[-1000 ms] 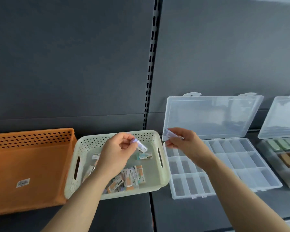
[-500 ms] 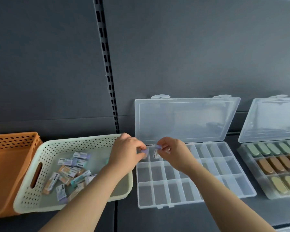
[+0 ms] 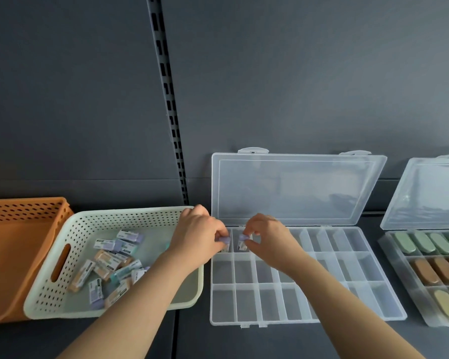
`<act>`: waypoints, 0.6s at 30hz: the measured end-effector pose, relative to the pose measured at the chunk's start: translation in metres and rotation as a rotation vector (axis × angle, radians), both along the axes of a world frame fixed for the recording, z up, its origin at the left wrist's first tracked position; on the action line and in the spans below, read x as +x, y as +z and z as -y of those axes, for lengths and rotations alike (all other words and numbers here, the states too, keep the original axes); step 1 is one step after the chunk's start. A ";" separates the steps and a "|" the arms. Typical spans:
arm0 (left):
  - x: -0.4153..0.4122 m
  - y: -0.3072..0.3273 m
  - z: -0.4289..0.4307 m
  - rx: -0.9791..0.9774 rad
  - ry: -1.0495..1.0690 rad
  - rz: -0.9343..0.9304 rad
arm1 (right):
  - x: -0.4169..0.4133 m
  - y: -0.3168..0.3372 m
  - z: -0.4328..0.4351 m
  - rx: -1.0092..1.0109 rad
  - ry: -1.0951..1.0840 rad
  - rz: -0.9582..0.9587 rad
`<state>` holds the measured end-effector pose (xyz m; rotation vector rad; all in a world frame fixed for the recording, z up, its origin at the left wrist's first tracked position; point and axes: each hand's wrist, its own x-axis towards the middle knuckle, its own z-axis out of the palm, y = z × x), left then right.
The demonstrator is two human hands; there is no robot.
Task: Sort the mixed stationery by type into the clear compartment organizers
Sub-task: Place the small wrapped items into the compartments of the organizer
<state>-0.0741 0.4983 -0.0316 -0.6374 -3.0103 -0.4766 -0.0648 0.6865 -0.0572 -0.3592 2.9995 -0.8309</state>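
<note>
Above the organizer's (image 3: 296,301) back-left cells, left hand (image 3: 200,237) and right hand (image 3: 267,237), fresh from the basket (image 3: 88,224), pinch purple erasers (image 3: 243,242); placing looks imminent.

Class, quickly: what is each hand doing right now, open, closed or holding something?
Left hand: pinches a purple eraser at the back-left compartment of the clear organizer.
Right hand: pinches a second purple eraser beside it.

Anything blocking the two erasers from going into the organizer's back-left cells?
Nothing visible does. The lid stands open; left hand holds the left eraser and right hand the right eraser at the organizer's back-left cells, which look empty.
</note>
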 end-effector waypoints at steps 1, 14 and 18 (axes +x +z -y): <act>0.000 -0.001 0.000 -0.006 -0.002 -0.004 | 0.000 -0.001 -0.001 -0.021 0.000 0.009; 0.000 -0.007 -0.001 -0.039 0.011 -0.029 | 0.004 0.001 -0.001 -0.015 0.017 0.014; 0.001 -0.006 -0.001 -0.037 0.012 -0.023 | 0.004 0.003 -0.001 -0.019 0.008 0.026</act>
